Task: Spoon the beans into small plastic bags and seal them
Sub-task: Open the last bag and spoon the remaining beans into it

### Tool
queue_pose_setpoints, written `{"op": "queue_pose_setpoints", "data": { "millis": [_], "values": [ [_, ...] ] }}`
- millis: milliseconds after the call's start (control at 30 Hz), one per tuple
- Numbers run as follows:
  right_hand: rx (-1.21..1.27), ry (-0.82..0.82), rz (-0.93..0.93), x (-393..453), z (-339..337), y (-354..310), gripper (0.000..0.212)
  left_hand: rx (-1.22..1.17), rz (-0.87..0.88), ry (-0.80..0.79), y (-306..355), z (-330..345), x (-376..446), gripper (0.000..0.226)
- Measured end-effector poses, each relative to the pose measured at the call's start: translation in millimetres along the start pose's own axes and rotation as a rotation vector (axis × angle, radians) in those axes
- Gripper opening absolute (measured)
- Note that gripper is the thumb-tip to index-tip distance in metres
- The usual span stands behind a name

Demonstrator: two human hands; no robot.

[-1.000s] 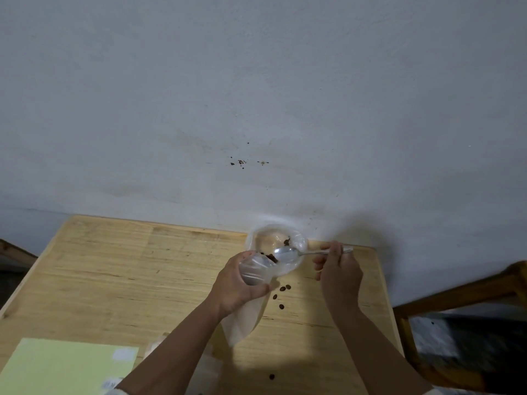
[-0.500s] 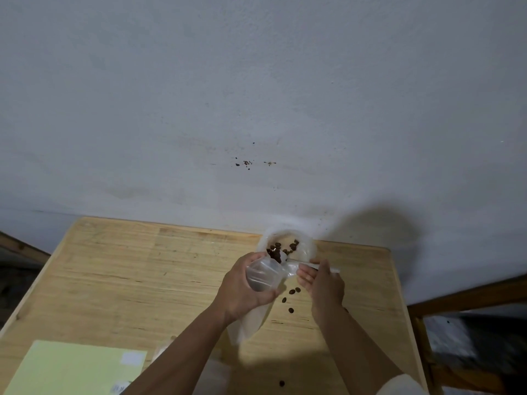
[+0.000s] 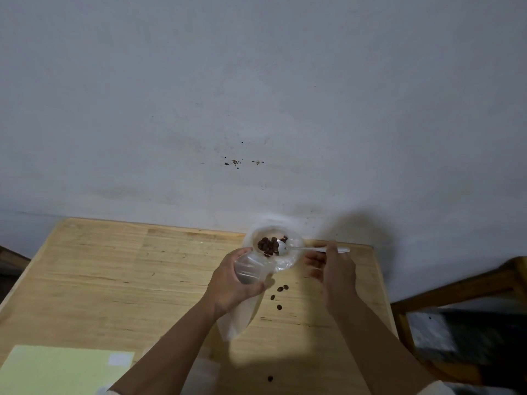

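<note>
— Scooping, by the look of it: the spoon has its bowl down among the beans in the clear container at twelve o'clock on the table. The right hand pinches the handle, fingers closed around it.

— And the other one?

— The left hand is clenched around the neck of the small plastic bag, mouth held open at about seven o'clock from the container. The bag looks empty so far.

— So what comes next?

— Likely a level lift and a short carry to the bag's mouth. Several spilled beans lie at six o'clock from the container, so tipping slowly matters.
</note>
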State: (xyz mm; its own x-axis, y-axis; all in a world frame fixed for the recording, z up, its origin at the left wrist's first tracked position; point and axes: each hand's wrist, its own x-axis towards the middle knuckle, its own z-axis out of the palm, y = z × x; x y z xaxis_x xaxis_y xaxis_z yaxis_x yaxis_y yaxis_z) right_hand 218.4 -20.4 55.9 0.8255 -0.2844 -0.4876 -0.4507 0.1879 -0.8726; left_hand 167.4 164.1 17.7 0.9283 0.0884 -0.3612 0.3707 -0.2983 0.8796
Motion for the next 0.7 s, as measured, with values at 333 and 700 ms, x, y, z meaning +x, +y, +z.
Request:
{"op": "queue_pose_setpoints", "data": {
  "millis": [333, 700],
  "values": [
    [-0.304, 0.01, -0.414, -27.0, 8.1, 0.5, 0.034, -0.006, 0.003, 0.016, -6.2, 4.1, -1.6, 0.099],
    [-0.189, 0.237, 0.198, 16.7, 15.8, 39.6, 0.033, -0.037, 0.025, 0.01, -16.0, 0.3, -8.4, 0.09]
  ]
}}
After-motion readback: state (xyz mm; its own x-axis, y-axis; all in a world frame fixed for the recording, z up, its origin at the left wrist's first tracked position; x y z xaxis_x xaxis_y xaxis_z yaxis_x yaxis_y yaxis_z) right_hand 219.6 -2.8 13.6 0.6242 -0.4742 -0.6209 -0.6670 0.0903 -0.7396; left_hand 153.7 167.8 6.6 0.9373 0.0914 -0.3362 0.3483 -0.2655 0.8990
